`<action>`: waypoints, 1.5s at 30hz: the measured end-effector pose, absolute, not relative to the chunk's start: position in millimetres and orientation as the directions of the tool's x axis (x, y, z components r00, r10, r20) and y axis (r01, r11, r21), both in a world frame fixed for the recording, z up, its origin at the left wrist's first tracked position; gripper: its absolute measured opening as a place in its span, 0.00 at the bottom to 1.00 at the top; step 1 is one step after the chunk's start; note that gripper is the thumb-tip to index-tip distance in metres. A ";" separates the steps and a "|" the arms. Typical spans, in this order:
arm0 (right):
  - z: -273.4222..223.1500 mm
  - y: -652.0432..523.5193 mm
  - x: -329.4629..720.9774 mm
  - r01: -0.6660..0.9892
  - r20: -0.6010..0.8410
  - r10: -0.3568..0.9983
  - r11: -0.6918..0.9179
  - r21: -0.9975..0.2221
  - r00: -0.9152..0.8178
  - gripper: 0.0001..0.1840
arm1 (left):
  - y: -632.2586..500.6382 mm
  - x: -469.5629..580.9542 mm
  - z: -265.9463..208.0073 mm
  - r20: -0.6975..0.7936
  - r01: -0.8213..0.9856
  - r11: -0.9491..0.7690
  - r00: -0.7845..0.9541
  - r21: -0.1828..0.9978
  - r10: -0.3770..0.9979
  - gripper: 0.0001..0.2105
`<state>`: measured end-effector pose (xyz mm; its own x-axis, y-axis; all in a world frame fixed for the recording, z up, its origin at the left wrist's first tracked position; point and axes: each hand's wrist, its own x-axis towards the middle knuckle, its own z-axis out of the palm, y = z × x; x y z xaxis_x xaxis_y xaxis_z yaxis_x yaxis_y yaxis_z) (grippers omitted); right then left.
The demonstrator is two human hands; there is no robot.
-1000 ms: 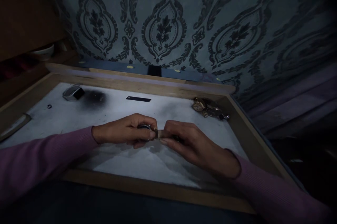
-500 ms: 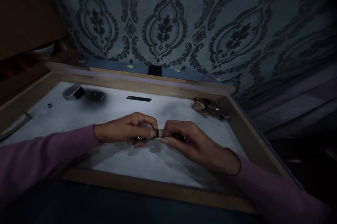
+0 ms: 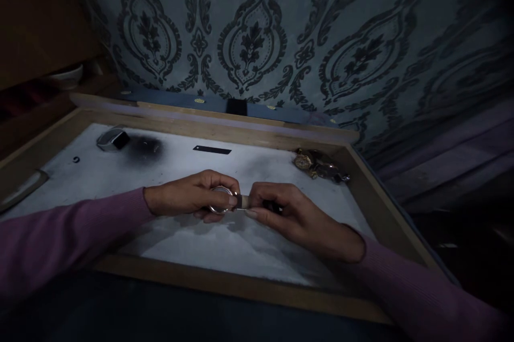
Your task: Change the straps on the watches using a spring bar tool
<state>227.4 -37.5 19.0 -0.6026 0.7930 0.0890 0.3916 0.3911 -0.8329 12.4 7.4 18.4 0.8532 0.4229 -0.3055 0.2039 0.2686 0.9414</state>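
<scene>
My left hand (image 3: 193,194) is closed around a round, silver-rimmed wristwatch (image 3: 220,199), its thumb lying across the right side of the case. From the case a flat strap (image 3: 243,202), dark at one end and pale at the other, reaches to my right hand (image 3: 295,211). The right fingers and thumb pinch this strap, and a dark piece (image 3: 273,206) shows between them. Both hands are just above a white surface (image 3: 241,251). The back of the watch and the strap's far end are hidden.
A wooden-rimmed tray (image 3: 241,280) surrounds the white surface. Toward its back lie a square-faced watch (image 3: 113,139), a dark slanted blade-like strip (image 3: 212,150) and gold-toned watches (image 3: 304,160). A small dark curved piece (image 3: 76,160) and a curved brownish object (image 3: 28,189) are at left.
Both hands keep almost the same place and grip. The watch face has tipped slightly, and more of its silver rim shows.
</scene>
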 end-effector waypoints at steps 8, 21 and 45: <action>21.6 -38.0 227.3 0.395 0.087 0.791 0.394 -0.830 -0.606 0.14 | 7.9 11.7 18.0 -0.308 0.204 0.276 0.855 0.939 0.417 0.07; 18.8 -37.7 227.3 0.374 0.163 0.785 0.453 -0.810 -0.598 0.14 | 7.6 12.5 17.6 -0.301 0.202 0.258 0.847 0.945 0.439 0.07; 16.7 -39.0 227.5 0.411 0.163 0.799 0.459 -0.788 -0.579 0.12 | 7.7 13.4 16.9 -0.284 0.159 0.298 0.851 0.941 0.442 0.06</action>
<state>227.5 -39.0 16.7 -0.5788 0.7989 0.1633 0.4111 0.4588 -0.7877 13.4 7.7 16.9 0.8509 0.4421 -0.2838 0.1593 0.2976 0.9413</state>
